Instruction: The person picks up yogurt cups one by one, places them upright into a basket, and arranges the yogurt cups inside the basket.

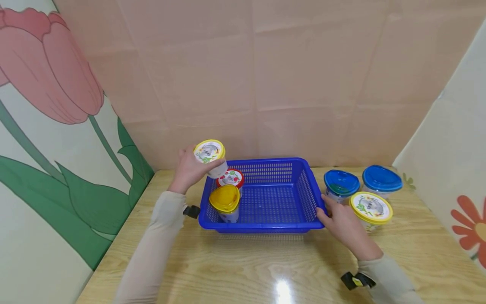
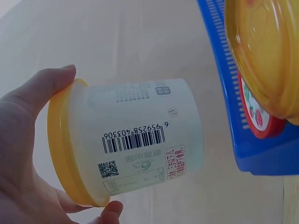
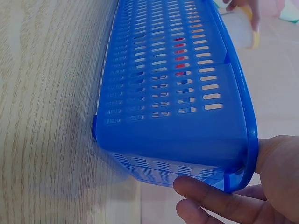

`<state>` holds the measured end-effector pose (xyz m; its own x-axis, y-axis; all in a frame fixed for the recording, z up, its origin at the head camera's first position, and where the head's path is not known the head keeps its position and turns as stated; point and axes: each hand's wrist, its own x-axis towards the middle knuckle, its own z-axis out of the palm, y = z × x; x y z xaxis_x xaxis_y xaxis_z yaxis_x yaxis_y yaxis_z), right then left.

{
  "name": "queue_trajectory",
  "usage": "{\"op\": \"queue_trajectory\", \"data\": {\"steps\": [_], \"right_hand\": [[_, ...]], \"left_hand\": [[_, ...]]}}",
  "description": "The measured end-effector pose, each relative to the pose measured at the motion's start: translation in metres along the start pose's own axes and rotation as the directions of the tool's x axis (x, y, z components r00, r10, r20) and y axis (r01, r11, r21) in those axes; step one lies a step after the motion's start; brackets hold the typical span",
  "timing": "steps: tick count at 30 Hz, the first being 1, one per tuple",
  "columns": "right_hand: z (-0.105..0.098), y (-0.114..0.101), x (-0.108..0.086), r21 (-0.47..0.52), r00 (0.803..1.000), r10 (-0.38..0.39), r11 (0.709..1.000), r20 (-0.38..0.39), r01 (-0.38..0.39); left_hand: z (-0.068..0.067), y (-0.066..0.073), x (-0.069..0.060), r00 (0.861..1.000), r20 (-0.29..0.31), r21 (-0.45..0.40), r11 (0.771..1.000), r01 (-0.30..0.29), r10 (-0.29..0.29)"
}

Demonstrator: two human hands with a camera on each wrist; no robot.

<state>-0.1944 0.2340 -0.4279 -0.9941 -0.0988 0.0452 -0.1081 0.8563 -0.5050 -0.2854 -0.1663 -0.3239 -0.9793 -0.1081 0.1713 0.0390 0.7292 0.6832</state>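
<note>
My left hand (image 1: 188, 169) grips a white tub with a yellow rim and printed lid (image 1: 210, 152) above the back left corner of the blue basket (image 1: 260, 230). In the left wrist view the tub (image 2: 135, 135) lies sideways, thumb and fingers round its lid edge. Inside the basket's left end stand a red-rimmed tub (image 1: 230, 177) and a yellow-lidded container (image 1: 225, 198). My right hand (image 1: 347, 226) holds the basket's right rim; the right wrist view shows its fingers (image 3: 210, 198) against the basket's outer side.
Right of the basket stand two blue-lidded containers (image 1: 341, 182) (image 1: 381, 178) and a tub with a yellow-rimmed lid (image 1: 371, 207). The wooden table (image 1: 243, 266) meets a brown-covered back wall (image 1: 250, 84), with flower-printed panels at both sides.
</note>
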Motion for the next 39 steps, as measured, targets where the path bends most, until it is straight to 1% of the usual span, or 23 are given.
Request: {"op": "queue_trajectory", "data": {"steps": [8,15,20,25,34,39], "right_hand": [[0.0,0.001,0.0,0.002,1.0,-0.004,1.0,-0.007,0.004],[0.0,0.0,0.0,0.002,1.0,-0.002,1.0,-0.003,0.002],[-0.001,0.0,0.0,0.001,1.0,-0.007,1.0,-0.005,0.007],[0.0,0.001,0.0,0.004,1.0,-0.007,1.0,-0.005,0.007],[0.001,0.002,0.001,0.005,1.0,-0.002,1.0,0.0,0.002],[0.001,0.002,0.001,0.002,1.0,0.0,1.0,-0.005,0.0]], "left_hand": [[0.006,0.012,-0.001,1.0,-0.008,0.0,1.0,0.014,-0.014],[0.012,0.023,-0.002,0.999,0.028,0.014,1.0,-0.022,0.022],[0.018,0.031,-0.001,0.999,0.015,0.007,0.999,-0.04,0.04],[0.025,0.039,0.0,0.998,0.017,0.013,0.998,-0.054,0.054],[0.041,0.046,0.001,0.995,0.046,0.054,0.995,-0.086,0.083],[0.049,0.05,0.001,0.994,0.073,0.072,0.993,-0.09,0.085]]}}
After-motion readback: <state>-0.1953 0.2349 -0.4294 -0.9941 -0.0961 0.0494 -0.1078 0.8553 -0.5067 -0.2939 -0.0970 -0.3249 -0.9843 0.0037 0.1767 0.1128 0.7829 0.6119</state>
